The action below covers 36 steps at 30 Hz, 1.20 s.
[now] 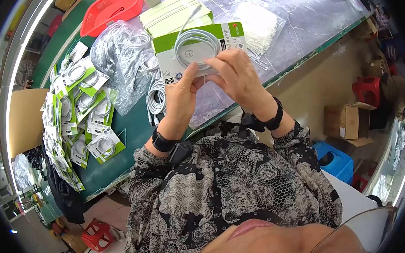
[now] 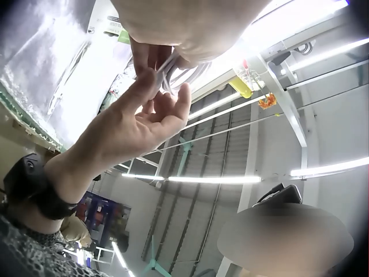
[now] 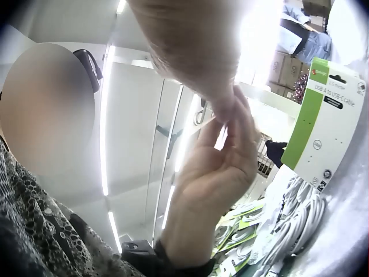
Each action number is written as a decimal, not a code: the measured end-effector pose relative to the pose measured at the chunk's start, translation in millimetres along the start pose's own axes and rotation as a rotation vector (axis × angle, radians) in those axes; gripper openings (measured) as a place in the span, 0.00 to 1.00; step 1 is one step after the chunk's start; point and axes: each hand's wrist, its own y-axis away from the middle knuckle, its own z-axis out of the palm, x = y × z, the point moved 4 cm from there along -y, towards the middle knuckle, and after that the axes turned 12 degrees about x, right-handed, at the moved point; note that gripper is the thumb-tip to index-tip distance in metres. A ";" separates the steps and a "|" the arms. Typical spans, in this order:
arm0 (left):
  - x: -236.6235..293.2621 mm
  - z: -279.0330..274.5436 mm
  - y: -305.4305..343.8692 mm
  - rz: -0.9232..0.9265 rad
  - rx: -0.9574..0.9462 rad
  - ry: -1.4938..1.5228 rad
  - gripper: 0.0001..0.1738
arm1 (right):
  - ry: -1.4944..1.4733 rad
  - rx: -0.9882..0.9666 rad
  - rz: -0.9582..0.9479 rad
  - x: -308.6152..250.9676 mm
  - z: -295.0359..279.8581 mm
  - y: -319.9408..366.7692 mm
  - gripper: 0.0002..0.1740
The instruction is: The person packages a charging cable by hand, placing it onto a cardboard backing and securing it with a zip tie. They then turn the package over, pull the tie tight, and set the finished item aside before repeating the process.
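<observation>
A coil of white cable (image 1: pixel 198 36) is between both hands, also showing in the left wrist view as pale loops (image 2: pixel 168 74). The left hand (image 1: pixel 182 97) pinches its lower left part, thumb on the front. At the lower right, the right hand (image 1: pixel 239 80) pinches it with thumb and fingertips. Behind the coil is a green and white card (image 1: pixel 166 59); the right wrist view shows this card (image 3: pixel 326 124) apart from the hands, with no cable on it. The fingers partly hide the coil's lower edge.
Cards with coiled cables (image 1: pixel 78 111) are heaped at the left of the table. Bagged cables (image 1: pixel 119 52), a red basket (image 1: pixel 94 17), a pale green card stack (image 1: pixel 174 10) and a bag of white ties (image 1: pixel 259 23) lie near the hands. Loose coils (image 1: pixel 156 99) are beside the left hand.
</observation>
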 end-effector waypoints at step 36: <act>65.9 54.1 25.6 1.606 -0.465 -0.903 0.18 | -0.529 -0.040 0.928 51.1 50.8 68.0 0.24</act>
